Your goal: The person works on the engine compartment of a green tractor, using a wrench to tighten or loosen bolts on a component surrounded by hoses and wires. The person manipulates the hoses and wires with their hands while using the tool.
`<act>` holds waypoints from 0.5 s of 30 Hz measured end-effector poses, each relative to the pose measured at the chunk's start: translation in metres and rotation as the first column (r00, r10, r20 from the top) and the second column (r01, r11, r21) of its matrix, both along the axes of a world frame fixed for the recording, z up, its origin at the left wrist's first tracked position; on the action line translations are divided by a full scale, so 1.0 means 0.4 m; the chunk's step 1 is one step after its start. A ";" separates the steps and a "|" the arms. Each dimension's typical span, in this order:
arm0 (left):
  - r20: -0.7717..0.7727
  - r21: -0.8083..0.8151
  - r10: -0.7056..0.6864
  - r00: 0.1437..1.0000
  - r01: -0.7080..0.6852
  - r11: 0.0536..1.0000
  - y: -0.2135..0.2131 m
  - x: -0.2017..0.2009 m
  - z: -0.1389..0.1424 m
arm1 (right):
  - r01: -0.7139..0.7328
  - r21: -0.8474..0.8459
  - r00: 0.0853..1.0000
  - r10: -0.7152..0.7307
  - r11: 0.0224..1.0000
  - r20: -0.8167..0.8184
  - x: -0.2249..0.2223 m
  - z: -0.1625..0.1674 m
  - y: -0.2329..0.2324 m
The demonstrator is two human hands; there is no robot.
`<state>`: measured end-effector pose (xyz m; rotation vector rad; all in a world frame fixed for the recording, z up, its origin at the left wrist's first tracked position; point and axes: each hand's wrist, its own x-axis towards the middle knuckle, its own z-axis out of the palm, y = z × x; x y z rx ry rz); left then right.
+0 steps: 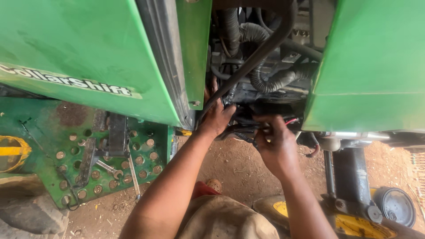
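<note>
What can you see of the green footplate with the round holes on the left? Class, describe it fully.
The green footplate is a flat metal plate, its paint worn, dusty and rust-stained. Rows of round holes cover its right half. It lies roughly level below the green body panel, above the dirt ground. On it rest a silver spanner, a long thin metal tool and dark metal pieces. Neither hand touches it.

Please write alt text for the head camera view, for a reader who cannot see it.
Both hands work in a gap between green machine panels: the left hand and right hand grip a bundle of black cables below corrugated hoses. A wrench lies on the green perforated step plate to the left.
</note>
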<state>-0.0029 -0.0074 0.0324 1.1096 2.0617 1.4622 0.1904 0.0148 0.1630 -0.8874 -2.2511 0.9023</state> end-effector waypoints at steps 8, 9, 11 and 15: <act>0.001 -0.063 -0.011 1.000 0.011 0.998 0.011 -0.005 -0.011 | 0.029 0.304 0.994 -0.060 0.952 0.093 0.026 0.022 0.001; 0.005 -0.020 -0.020 1.000 0.020 1.000 0.010 -0.004 -0.011 | 0.050 0.339 0.994 -0.081 0.940 0.078 0.030 0.034 0.002; 0.021 0.009 -0.019 1.000 0.019 1.000 0.010 -0.002 -0.011 | 0.065 0.352 0.994 -0.090 0.934 0.054 0.019 0.053 0.012; 0.056 -0.079 0.003 0.998 0.002 0.997 0.013 -0.004 -0.013 | 0.132 0.080 0.989 -0.126 0.988 -0.076 -0.021 0.062 0.039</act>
